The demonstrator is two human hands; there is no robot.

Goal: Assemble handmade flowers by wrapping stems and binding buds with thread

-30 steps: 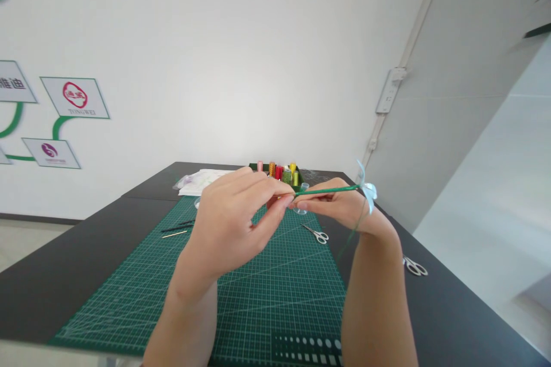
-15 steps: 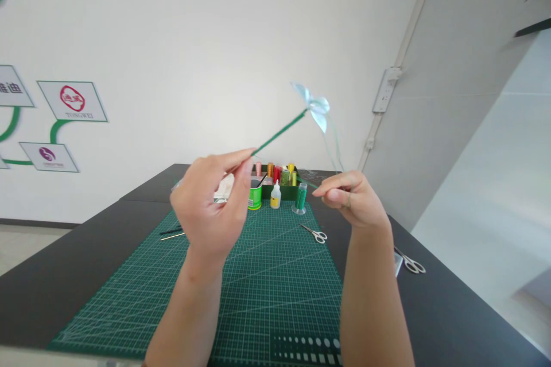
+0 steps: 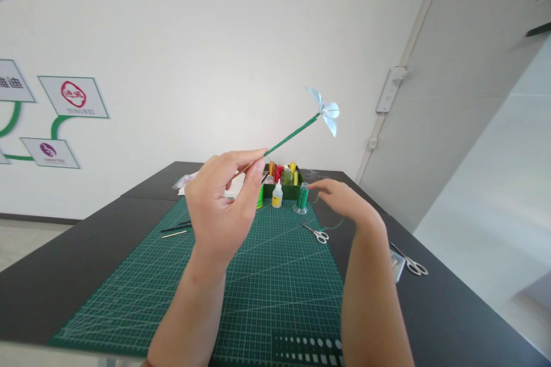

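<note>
My left hand (image 3: 226,200) is closed in a pinch on the stem of an artificial flower (image 3: 291,136), held up tilted to the right over the mat. Green thread wraps the upper stem, and the pale blue petals (image 3: 330,110) spread at its tip. Bare stem shows behind my fingers. My right hand (image 3: 344,198) reaches forward with fingers stretched out, the index fingertip at the top of a green thread spool (image 3: 302,198); whether it touches, I cannot tell. Loose green thread (image 3: 333,227) lies on the table below this hand.
A green cutting mat (image 3: 275,275) covers the middle of the black table (image 3: 142,206). Small scissors (image 3: 319,235) lie on it; larger scissors (image 3: 414,265) lie at right. A glue bottle (image 3: 276,195) stands before a box (image 3: 293,190) of coloured spools. Thin tools (image 3: 174,234) lie left.
My right hand has let go of the thread and moved forward to the green spool. The thread that hung from the flower has dropped away. My left hand and the flower shifted slightly right.
</note>
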